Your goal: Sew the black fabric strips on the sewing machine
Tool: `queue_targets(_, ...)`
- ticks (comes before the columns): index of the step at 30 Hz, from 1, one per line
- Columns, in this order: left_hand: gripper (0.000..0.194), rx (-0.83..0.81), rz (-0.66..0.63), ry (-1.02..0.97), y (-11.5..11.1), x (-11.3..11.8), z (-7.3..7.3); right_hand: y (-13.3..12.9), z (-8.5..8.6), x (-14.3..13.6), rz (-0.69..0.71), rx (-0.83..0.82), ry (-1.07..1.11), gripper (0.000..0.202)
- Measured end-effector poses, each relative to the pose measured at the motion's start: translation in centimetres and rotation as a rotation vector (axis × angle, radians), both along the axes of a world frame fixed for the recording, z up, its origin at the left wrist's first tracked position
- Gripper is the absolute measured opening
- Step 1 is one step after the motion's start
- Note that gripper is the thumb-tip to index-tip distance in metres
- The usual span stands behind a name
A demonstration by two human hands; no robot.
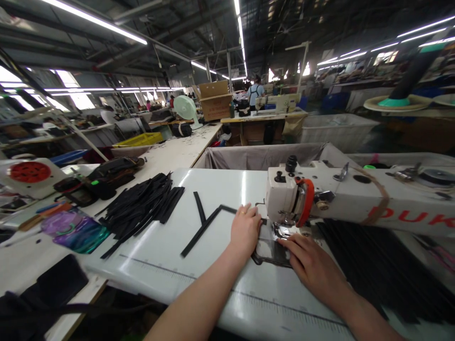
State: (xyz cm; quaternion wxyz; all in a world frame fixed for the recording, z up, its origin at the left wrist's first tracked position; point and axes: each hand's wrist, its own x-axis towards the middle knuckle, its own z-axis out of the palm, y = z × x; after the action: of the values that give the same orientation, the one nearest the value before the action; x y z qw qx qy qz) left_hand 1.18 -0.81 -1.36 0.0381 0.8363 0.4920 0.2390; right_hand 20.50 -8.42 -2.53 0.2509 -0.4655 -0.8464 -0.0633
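Note:
A white sewing machine (284,194) with an orange guard stands on the pale table. My left hand (246,227) lies left of the needle area, its fingers bent over the end of a thin black strip (202,232). Close to the presser foot, my right hand (313,265) rests with its fingertips at the edge of a clear and dark flat piece (272,252). What either hand pinches is too small to tell. A short black strip (199,207) touches the long one. To the left lies a heap of black strips (138,206).
More black strips (384,270) spread under the machine arm at the right. A purple and teal bag (74,229) lies at the left. Behind the table is a grey cloth-lined bin (263,156). Farther back are a green fan (185,108), a cardboard box (215,102) and a person (256,91).

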Motion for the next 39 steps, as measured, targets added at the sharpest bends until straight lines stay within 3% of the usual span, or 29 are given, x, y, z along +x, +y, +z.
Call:
queue_targets(2, 0.020, -0.056, -0.081, -0.008, -0.5, 0.2, 0.2, 0.0, 0.1, 0.0, 0.003, 0.003, 0.003, 0.031)
queue_targets(6, 0.023, -0.120, -0.117, -0.130, -1.2, 0.3, 0.1, 0.1, 0.3, -0.1, 0.025, -0.017, -0.011, 0.036)
queue_targets(11, 0.017, -0.202, -0.263, -0.260, -0.5, -0.1, -0.1, 0.1, 0.3, -0.1, 0.025, -0.008, -0.039, 0.036)
queue_targets(18, 0.016, -0.365, -0.326, -0.303, -0.9, -1.0, 1.3, 0.1, 0.1, -0.1, 0.014, 0.016, -0.027, 0.036)
queue_targets(24, 0.022, -0.242, -0.428, -0.094, -1.2, -2.8, 1.7, 0.1, 0.0, -0.1, -0.008, 0.017, -0.068, 0.037)
queue_targets(32, 0.013, -0.166, -0.337, -0.031, -2.8, -0.7, 0.9, 0.2, 0.3, -0.4, -0.032, 0.024, -0.078, 0.036)
queue_targets(39, 0.013, -0.154, -0.430, -0.055, -2.4, -1.0, 0.7, 0.2, 0.2, -0.2, -0.016, 0.001, -0.074, 0.036)
